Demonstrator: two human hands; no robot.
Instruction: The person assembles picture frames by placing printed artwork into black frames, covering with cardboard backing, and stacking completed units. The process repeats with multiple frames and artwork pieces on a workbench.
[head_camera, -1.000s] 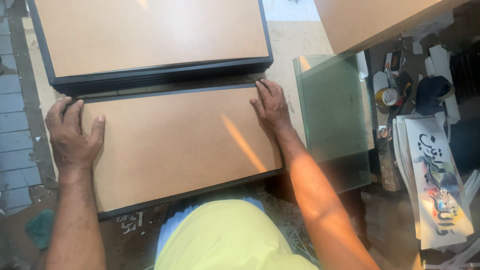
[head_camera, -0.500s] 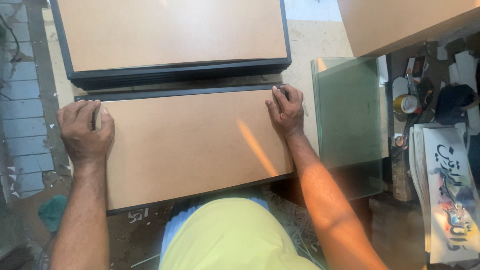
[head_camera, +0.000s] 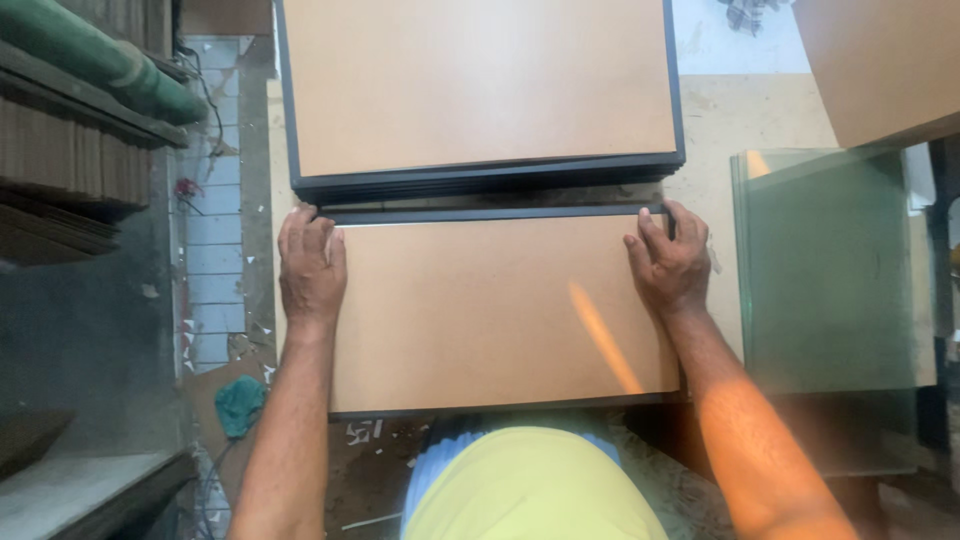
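Both hands, left hand (head_camera: 311, 268) and right hand (head_camera: 668, 262), are gripping the stiff, light-looking black-edged picture frame (head_camera: 490, 310) flat-palmed at its far corners.

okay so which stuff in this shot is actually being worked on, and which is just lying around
In hand:
left hand and right hand, gripping the two far corners of the near framed board, brown back up.

Lying about:
stack of framed boards behind it
glass panes to the right
teal rag on the floor
green pipe
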